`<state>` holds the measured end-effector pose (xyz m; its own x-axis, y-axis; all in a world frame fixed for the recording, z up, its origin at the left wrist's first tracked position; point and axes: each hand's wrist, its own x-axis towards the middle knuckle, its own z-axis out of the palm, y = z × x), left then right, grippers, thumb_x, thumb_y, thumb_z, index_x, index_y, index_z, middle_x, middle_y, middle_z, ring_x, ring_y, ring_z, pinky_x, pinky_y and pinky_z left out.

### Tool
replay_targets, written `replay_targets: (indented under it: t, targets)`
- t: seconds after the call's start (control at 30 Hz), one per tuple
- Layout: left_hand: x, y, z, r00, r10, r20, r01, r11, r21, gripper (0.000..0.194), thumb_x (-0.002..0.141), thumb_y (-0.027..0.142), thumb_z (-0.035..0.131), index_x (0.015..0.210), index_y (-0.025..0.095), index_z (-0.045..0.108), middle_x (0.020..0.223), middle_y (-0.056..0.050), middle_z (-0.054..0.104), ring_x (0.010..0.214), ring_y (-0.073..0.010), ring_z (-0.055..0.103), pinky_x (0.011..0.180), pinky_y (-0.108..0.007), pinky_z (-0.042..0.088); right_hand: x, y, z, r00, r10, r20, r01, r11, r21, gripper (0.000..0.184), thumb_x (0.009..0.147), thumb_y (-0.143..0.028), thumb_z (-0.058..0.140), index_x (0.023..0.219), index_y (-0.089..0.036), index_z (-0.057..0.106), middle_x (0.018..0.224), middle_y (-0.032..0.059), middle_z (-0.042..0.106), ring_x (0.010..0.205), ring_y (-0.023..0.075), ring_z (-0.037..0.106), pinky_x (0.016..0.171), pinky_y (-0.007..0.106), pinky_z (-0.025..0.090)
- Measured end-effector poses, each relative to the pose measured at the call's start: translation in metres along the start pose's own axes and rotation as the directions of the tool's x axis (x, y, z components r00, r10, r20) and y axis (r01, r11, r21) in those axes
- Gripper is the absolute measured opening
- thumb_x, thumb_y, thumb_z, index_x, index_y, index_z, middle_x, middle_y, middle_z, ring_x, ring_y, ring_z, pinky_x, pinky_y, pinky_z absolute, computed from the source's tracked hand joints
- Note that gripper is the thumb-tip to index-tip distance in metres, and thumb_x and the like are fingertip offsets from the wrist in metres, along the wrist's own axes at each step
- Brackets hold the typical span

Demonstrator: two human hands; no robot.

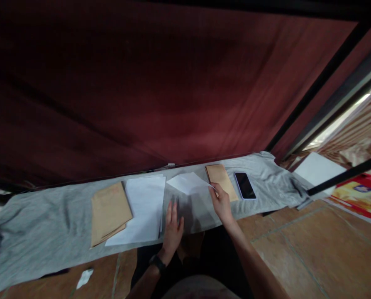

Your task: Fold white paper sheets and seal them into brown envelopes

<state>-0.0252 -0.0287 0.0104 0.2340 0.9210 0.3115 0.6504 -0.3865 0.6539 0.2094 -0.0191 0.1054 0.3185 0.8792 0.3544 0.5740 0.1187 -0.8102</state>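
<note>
My right hand (221, 201) pinches the right end of a folded white sheet of paper (188, 182), which lies or hovers over the grey cloth (64, 207); I cannot tell whether it touches. Beside the white paper stack (145, 207), my left hand (173, 228) rests with its fingers stretched out and holds nothing. Several brown envelopes (109, 209) overlap the left part of that stack. Partly behind my right hand is a second pile of brown envelopes (222, 178).
A phone (245, 185) with a dark screen lies right of the envelopes. Behind the cloth-covered surface rises a dark red panel (173, 83). A red and yellow box (360, 195) sits at the far right. On the tiled floor lies a white scrap (85, 278).
</note>
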Motion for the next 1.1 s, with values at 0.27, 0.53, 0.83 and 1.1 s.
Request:
replay_targets:
  t: [0.27,0.53,0.83,1.1]
  targets:
    - [0.001,-0.019,-0.016,0.990,-0.091,-0.106,0.082,0.993,-0.089,0.057,0.099,0.024,0.038,0.155,0.029,0.028,0.164,-0.005,0.024,0.150,-0.0237,0.026,0.122,-0.046,0.029,-0.057,0.017,0.014,0.864,-0.410,0.293,0.462,0.877,-0.134,0.040,0.094,-0.007,0.043,0.124,-0.023,0.062,0.123,0.0077,0.069,0.119,0.0191,0.062,0.108,0.043,0.048]
    - [0.005,-0.001,-0.005,0.990,0.061,0.126,-0.056,0.998,-0.043,0.043,0.100,0.023,0.035,0.139,0.027,0.054,0.152,-0.006,0.048,0.140,-0.0215,0.045,0.115,-0.046,0.041,-0.110,0.057,0.023,0.845,-0.318,0.431,0.403,0.908,-0.119,0.033,0.095,-0.010,0.045,0.120,-0.023,0.061,0.128,0.0082,0.066,0.122,0.0202,0.060,0.111,0.047,0.046]
    - [0.052,0.038,0.046,0.771,0.351,0.531,-0.490,0.860,0.143,0.045,0.101,0.032,0.042,0.145,0.022,0.048,0.157,-0.007,0.042,0.147,-0.0226,0.034,0.120,-0.046,0.029,-0.120,0.065,0.014,0.829,-0.336,0.448,0.443,0.883,-0.156,0.033,0.090,-0.006,0.048,0.116,-0.020,0.064,0.130,0.0114,0.065,0.128,0.0227,0.057,0.113,0.049,0.044]
    - [0.058,0.002,0.039,0.870,0.274,0.409,-0.414,0.857,0.306,0.053,0.101,0.036,0.038,0.151,0.019,0.038,0.157,-0.008,0.041,0.148,-0.0224,0.031,0.122,-0.045,0.025,-0.124,0.075,0.007,0.832,-0.303,0.464,0.431,0.880,-0.198,0.048,0.092,-0.006,0.044,0.136,-0.023,0.056,0.142,0.0096,0.058,0.134,0.0203,0.052,0.113,0.048,0.043]
